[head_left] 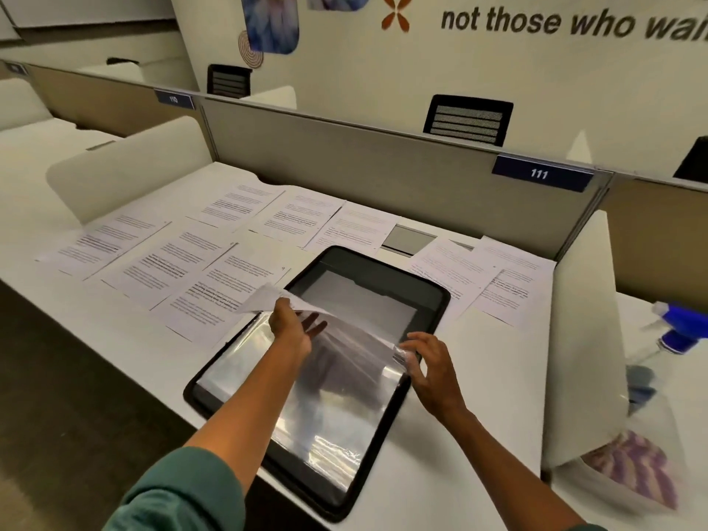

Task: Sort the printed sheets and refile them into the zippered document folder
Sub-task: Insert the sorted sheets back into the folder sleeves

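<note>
The black zippered document folder point(429, 297) lies open on the white desk, with clear plastic sleeves point(325, 435) inside. My left hand point(291, 327) holds a printed sheet point(264, 297) and reaches under a lifted clear sleeve point(356, 346). My right hand point(429, 362) pinches that sleeve's right edge and holds it up. Several printed sheets lie spread over the desk: a row to the left point(168, 258), a row at the back point(299, 216), and more to the right of the folder point(494, 277).
A grey partition point(344, 166) with label 111 point(540, 173) bounds the desk's back. White side dividers stand at the left point(130, 166) and right point(582, 339). A blue spray bottle point(682, 323) and a purple striped cloth point(632, 465) sit beyond the right divider.
</note>
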Tool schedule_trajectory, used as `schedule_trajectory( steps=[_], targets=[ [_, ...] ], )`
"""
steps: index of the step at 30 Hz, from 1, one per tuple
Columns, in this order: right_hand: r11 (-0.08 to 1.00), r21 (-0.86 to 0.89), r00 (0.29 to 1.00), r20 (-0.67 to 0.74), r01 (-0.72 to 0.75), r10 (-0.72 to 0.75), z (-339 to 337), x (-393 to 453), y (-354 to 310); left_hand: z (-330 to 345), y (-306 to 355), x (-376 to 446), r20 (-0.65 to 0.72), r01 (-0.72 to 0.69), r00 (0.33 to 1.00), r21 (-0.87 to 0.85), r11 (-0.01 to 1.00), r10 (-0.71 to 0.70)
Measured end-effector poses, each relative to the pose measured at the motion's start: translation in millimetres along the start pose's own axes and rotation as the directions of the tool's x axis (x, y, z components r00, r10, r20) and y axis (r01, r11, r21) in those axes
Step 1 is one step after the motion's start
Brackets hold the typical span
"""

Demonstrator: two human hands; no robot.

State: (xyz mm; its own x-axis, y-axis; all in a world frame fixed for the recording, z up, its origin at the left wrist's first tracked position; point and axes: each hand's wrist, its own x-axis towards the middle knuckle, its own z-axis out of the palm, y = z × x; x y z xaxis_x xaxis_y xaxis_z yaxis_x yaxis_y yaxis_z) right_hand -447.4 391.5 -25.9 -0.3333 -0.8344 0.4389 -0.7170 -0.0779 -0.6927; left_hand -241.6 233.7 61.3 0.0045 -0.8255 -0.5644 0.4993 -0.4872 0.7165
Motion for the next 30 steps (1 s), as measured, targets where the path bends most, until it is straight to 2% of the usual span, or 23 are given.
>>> schedule_trajectory(
  steps=[5,8,10,12,13,15,17,20,22,24,27,30],
  targets=[
    [0.989,0.141,0.999,0.013,-0.044,0.043,-5,2,0,29,14,8,0.06,0.016,0.998,-0.096,0.995,-0.01],
    [0.987,0.1,0.992,0.044,-0.126,0.122,-8,4,-2,45,18,11,0.218,0.066,0.975,-0.109,0.992,-0.041],
    [0.979,0.053,0.979,0.062,-0.195,0.192,-8,8,2,50,18,8,0.363,0.081,0.928,0.02,0.996,-0.083],
    [0.963,0.018,0.961,0.059,-0.27,0.268,-5,11,12,49,11,7,0.44,0.015,0.889,0.254,0.967,-0.13],
    [0.955,0.018,0.954,0.048,-0.296,0.295,-3,12,16,46,6,6,0.454,-0.041,0.878,0.389,0.92,-0.153],
    [0.955,0.004,0.955,0.006,-0.298,0.298,1,12,24,38,-5,4,0.478,-0.203,0.86,0.64,0.741,-0.177],
    [0.965,-0.059,0.967,-0.03,-0.255,0.254,5,13,27,27,-17,3,0.519,-0.382,0.833,0.789,0.481,-0.191],
    [0.968,-0.182,0.985,-0.038,-0.174,0.17,11,15,27,10,-35,13,0.561,-0.547,0.806,0.828,0.127,-0.188],
    [0.96,-0.259,0.994,-0.008,-0.11,0.112,16,16,25,-2,-43,24,0.549,-0.573,0.816,0.809,-0.131,-0.18],
    [0.946,-0.31,0.992,0.041,-0.098,0.117,21,16,20,-11,-45,30,0.561,-0.575,0.814,0.747,-0.332,-0.148],
    [0.909,-0.407,0.986,0.093,-0.09,0.139,32,19,14,-22,-39,36,0.635,-0.58,0.769,0.647,-0.494,-0.07],
    [0.864,-0.503,0.981,0.156,-0.024,0.118,43,32,4,-36,-27,47,0.686,-0.573,0.728,0.617,-0.539,0.011]
  ],
)
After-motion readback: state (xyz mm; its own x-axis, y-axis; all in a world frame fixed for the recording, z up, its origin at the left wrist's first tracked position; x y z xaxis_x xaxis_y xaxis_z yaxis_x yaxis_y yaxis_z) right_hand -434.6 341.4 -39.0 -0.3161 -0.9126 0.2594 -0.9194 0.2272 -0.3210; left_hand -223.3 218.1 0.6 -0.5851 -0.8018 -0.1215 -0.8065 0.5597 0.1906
